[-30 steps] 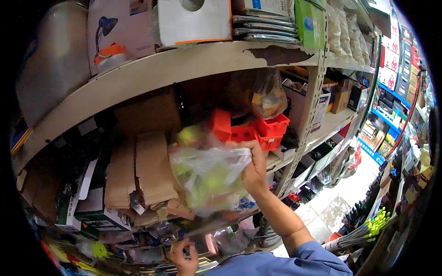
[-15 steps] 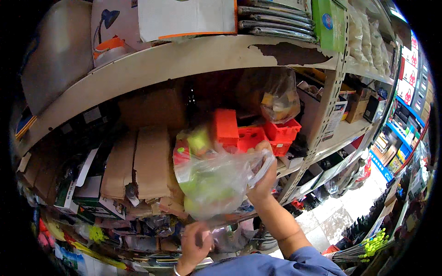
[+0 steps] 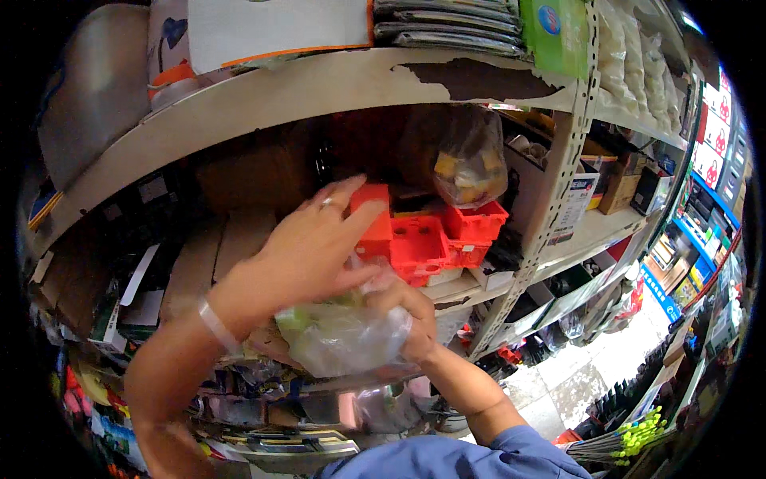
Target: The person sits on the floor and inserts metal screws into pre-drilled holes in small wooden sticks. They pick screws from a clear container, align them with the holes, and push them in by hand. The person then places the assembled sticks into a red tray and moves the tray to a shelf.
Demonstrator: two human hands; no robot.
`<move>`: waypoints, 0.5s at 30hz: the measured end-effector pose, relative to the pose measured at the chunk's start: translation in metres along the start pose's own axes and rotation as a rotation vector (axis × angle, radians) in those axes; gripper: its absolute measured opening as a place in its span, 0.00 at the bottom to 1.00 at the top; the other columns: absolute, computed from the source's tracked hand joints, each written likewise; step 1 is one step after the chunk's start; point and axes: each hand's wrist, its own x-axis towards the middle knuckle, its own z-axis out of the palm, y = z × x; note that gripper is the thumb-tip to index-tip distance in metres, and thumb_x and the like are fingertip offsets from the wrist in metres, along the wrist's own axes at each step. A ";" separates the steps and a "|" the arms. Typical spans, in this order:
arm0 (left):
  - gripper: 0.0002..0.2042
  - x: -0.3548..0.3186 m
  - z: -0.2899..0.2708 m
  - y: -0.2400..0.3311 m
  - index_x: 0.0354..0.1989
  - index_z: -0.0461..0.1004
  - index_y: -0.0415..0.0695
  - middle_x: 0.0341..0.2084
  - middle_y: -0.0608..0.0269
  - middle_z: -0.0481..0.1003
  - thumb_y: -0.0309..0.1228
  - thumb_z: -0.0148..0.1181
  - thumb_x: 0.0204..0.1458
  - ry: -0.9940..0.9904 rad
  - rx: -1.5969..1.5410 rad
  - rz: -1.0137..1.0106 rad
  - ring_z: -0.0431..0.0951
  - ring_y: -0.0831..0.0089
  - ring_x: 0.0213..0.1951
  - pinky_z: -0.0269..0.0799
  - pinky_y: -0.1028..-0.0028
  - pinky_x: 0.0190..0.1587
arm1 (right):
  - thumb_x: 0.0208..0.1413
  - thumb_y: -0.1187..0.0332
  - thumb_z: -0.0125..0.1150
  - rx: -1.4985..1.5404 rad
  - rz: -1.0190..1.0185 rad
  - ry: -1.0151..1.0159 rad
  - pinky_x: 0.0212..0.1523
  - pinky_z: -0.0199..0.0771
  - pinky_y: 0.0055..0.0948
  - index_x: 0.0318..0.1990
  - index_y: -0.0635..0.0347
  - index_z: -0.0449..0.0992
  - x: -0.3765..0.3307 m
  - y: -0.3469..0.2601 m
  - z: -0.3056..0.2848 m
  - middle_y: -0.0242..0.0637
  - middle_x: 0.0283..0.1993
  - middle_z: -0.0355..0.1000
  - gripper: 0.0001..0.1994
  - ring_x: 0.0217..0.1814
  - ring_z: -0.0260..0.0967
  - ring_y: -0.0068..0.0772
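My right hand point(image 3: 405, 313) is closed on the gathered edge of a clear plastic bag point(image 3: 343, 343), which hangs in front of the shelf with yellow-green things inside, blurred by the film. Over the bag's top reaches my left hand point(image 3: 307, 243), fingers spread, with a ring and a pale wristband. Its fingertips overlap a red box point(image 3: 378, 236); whether they touch it I cannot tell. Beside that box are a red open bin point(image 3: 419, 246) and another red bin point(image 3: 476, 223). A clear bag with yellow items point(image 3: 471, 164) rests above the bins.
Brown cardboard boxes point(image 3: 187, 275) fill the shelf at the left. A perforated metal post point(image 3: 558, 188) rises right of the bins. Overhead runs a beige shelf edge point(image 3: 303, 89) with peeling paint. Packaged goods crowd the lower shelf, and tiled floor point(image 3: 570, 391) shows at the right.
My left hand has risen from below the bag to the red box. The bag has dropped slightly and moved left with my right hand, and its contents are now more covered.
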 end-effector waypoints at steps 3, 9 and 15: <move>0.41 0.028 0.031 -0.021 0.62 0.59 0.45 0.62 0.34 0.51 0.52 0.66 0.39 -0.208 0.009 -0.058 0.54 0.39 0.62 0.58 0.55 0.61 | 0.49 0.61 0.49 0.011 -0.051 -0.066 0.29 0.61 0.29 0.26 0.61 0.68 -0.002 0.003 -0.001 0.34 0.25 0.65 0.12 0.27 0.63 0.32; 0.43 0.045 0.044 -0.016 0.60 0.63 0.48 0.65 0.33 0.45 0.58 0.66 0.35 -0.352 0.006 -0.045 0.42 0.37 0.66 0.48 0.50 0.65 | 0.49 0.64 0.48 -0.123 -0.152 -0.149 0.25 0.61 0.34 0.27 0.61 0.67 0.000 0.004 -0.008 0.38 0.22 0.63 0.09 0.23 0.63 0.39; 0.32 0.046 0.051 0.011 0.50 0.73 0.48 0.64 0.38 0.49 0.55 0.65 0.38 -0.338 0.020 -0.037 0.43 0.40 0.66 0.50 0.44 0.62 | 0.54 0.61 0.48 -0.202 -0.075 -0.312 0.29 0.61 0.37 0.27 0.59 0.66 0.005 -0.004 -0.005 0.38 0.24 0.64 0.12 0.26 0.63 0.44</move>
